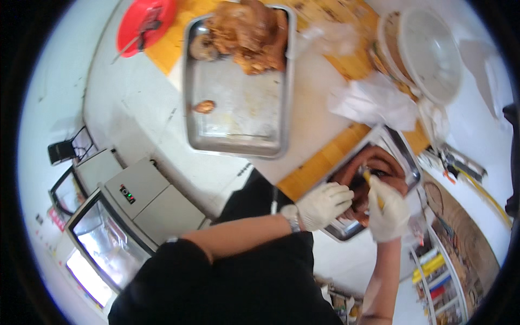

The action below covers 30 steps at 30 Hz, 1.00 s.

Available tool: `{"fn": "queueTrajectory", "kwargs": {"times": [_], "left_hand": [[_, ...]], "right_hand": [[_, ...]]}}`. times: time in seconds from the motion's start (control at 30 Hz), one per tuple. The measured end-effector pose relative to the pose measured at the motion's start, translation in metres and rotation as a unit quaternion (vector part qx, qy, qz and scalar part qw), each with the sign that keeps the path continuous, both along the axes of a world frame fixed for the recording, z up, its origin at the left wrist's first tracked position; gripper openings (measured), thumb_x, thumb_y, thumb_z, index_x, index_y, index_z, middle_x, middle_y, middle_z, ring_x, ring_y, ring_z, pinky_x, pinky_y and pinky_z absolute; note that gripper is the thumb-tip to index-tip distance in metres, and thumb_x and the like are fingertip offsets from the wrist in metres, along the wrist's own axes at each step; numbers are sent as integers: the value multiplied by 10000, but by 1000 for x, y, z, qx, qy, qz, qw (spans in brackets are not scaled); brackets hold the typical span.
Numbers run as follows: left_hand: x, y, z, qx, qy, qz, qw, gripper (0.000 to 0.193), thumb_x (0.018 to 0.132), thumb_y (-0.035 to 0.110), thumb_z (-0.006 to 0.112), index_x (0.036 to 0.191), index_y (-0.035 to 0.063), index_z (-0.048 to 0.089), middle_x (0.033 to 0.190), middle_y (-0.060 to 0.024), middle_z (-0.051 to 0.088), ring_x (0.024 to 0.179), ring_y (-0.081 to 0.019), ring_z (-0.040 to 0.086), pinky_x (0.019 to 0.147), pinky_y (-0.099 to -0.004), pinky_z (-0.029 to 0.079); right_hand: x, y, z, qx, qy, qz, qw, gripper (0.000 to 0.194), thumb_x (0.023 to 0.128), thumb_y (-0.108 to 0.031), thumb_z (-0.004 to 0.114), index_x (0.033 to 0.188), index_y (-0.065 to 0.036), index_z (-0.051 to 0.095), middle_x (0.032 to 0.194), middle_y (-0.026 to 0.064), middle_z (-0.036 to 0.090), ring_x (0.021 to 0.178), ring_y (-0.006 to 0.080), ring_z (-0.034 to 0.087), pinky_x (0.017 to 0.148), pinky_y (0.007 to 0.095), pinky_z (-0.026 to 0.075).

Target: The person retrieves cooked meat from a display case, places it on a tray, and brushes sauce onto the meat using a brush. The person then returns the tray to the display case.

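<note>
Both of my hands wear whitish gloves and are over a steel tray [415, 172] of dark brown cooked meat [382, 156]. My right hand [388, 213] grips a tool with a yellow handle [367, 175]; its metal end touches the meat, and its exact kind cannot be told. At the tray's left edge my left hand [327, 205] rests with fingertips on or beside the meat, its fingers close together. A larger steel tray [235, 152] farther off holds a heap of brown cooked meat [252, 32] and a small separate piece [204, 107].
White plastic bags [373, 101] lie between the trays and stacked whitish tubs [432, 55]. A red basin [142, 24] with a utensil in it stands at the far left. The wooden board's edge [325, 162] runs beside the near tray. Shelving [440, 276] stands at lower right.
</note>
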State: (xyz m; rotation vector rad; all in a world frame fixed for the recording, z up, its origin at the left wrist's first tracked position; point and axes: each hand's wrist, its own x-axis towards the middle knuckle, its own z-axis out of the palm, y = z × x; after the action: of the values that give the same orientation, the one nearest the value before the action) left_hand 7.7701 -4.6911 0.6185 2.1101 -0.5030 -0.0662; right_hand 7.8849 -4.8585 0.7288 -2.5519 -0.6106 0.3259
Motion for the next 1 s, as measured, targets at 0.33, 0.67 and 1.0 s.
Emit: {"fn": "queueTrajectory", "kwargs": {"times": [0.33,0.67,1.0], "left_hand": [[-1,101,21,-1,35,228,973,238,876,70,741,1110,31,745,1146,-94,743,1050,-328,703,921,-431,565],[2,222,22,124,-4,445,887,257,870,-1,758,1111,88,763,1148,-97,760,1051,-322,709,908,-428,572],[40,224,19,67,-14,465,882,256,860,6,770,1107,73,773,1158,-131,757,1094,-340,704,948,-429,569]], "right_hand": [[-8,17,18,230,193,-373,878,161,1036,-51,700,1161,17,777,899,122,779,547,79,596,565,225,540],[39,112,25,372,212,-249,868,230,1064,-36,589,1210,66,734,770,149,736,488,101,570,469,223,452],[113,158,20,330,72,-282,898,144,1048,-23,664,1164,29,730,1028,132,759,563,95,616,488,227,469]]}}
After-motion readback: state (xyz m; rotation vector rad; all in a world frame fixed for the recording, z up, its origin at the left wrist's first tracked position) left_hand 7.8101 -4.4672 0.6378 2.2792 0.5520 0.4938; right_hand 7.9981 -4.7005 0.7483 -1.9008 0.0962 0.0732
